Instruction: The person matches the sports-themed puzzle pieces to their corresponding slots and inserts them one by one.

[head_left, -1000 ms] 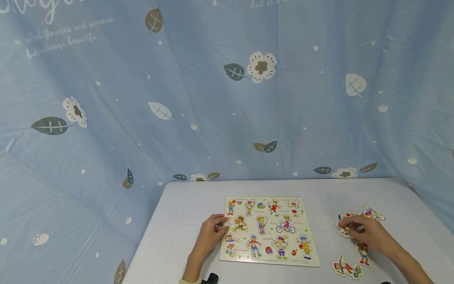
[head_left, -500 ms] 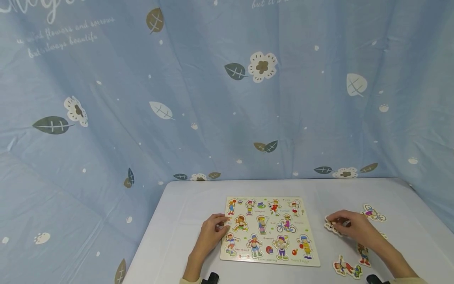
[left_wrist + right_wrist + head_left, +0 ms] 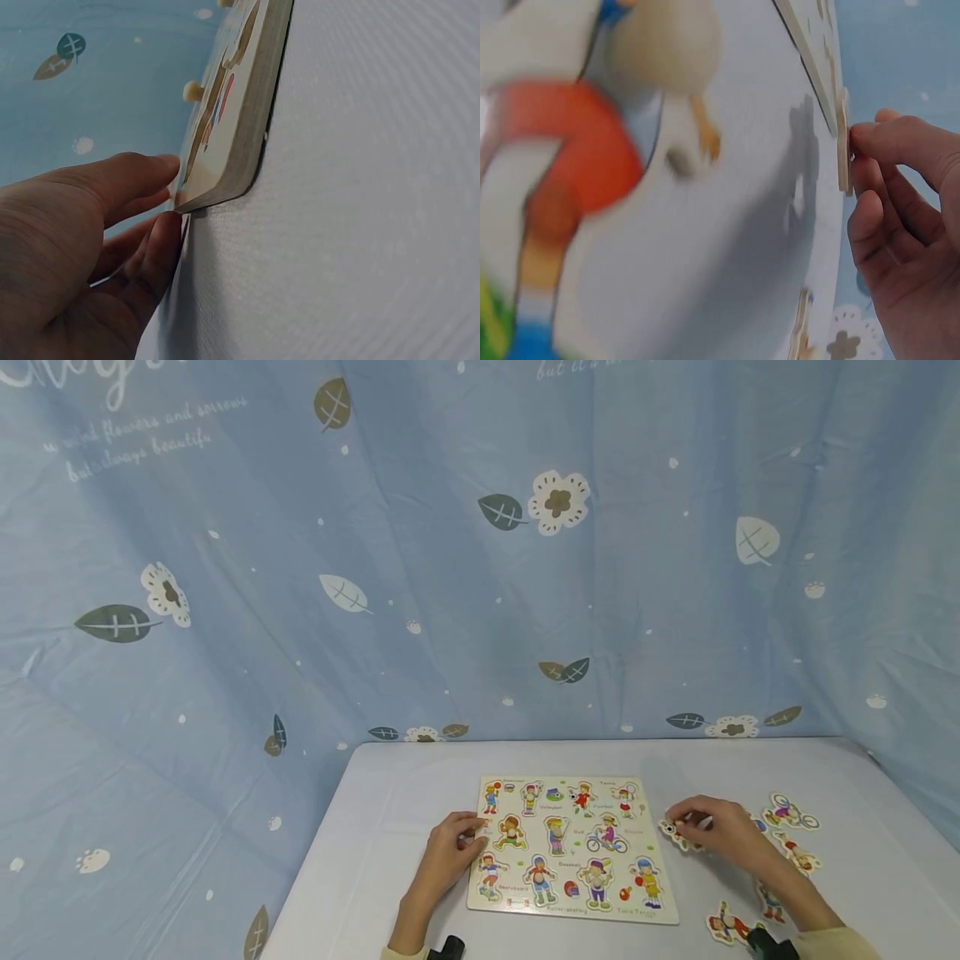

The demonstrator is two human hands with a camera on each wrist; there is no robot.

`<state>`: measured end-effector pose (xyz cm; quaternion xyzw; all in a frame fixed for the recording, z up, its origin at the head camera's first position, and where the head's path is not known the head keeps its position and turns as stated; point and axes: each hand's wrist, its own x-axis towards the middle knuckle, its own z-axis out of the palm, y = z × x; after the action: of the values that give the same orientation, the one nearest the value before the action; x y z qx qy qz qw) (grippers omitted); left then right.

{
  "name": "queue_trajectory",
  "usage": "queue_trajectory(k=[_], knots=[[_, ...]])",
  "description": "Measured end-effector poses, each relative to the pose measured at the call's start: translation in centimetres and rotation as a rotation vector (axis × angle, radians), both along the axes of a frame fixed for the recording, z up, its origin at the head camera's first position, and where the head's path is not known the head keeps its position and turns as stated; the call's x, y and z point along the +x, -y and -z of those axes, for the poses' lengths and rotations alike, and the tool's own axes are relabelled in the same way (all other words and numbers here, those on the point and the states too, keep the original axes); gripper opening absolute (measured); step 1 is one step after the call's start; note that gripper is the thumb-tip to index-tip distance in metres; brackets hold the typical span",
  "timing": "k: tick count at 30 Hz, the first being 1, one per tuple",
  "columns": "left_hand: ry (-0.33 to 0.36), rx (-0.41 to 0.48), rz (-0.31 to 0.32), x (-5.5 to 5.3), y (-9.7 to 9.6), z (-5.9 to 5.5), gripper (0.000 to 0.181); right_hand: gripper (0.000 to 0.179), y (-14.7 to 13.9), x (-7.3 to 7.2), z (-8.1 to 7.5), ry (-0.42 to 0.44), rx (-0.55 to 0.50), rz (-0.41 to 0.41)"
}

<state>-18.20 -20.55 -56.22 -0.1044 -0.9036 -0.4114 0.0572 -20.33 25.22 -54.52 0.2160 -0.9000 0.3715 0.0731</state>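
Note:
In the head view a flat wooden puzzle board (image 3: 536,847) printed with sports figures lies on the white table. My left hand (image 3: 447,852) pinches its left edge; the left wrist view shows thumb and fingers at the corner of the board's thick edge (image 3: 251,135). Just right of the board, my right hand (image 3: 723,835) holds a puzzle piece (image 3: 670,831) with a football on it, raised off the table. Seen edge-on in the right wrist view, that thin wooden piece (image 3: 843,142) is pinched by the fingertips, which hide the grip point.
Loose puzzle pieces lie right of the board: a cyclist piece (image 3: 791,812), a figure piece (image 3: 797,853), another (image 3: 771,902) partly behind the right forearm, and a skateboarder piece (image 3: 726,927) partly covered by the wrist camera. A blue patterned curtain (image 3: 420,568) hangs behind the table.
My right hand has lifted the football piece from the cluster of loose pieces and carried it left towards the board. My left hand stays at the board's edge.

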Motion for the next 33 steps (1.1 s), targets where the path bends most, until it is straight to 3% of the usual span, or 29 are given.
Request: queue_trajectory(k=[16,33], knots=[[0.019,-0.001,0.001,0.0,0.1,0.0,0.028,0.019,5.1,-1.7,-0.3,0.037,0.025,0.036],[0.013,-0.007,-0.002,0.0,0.1,0.1,0.027,0.014,9.0,-3.9,0.0,0.074,-0.008,0.022]])
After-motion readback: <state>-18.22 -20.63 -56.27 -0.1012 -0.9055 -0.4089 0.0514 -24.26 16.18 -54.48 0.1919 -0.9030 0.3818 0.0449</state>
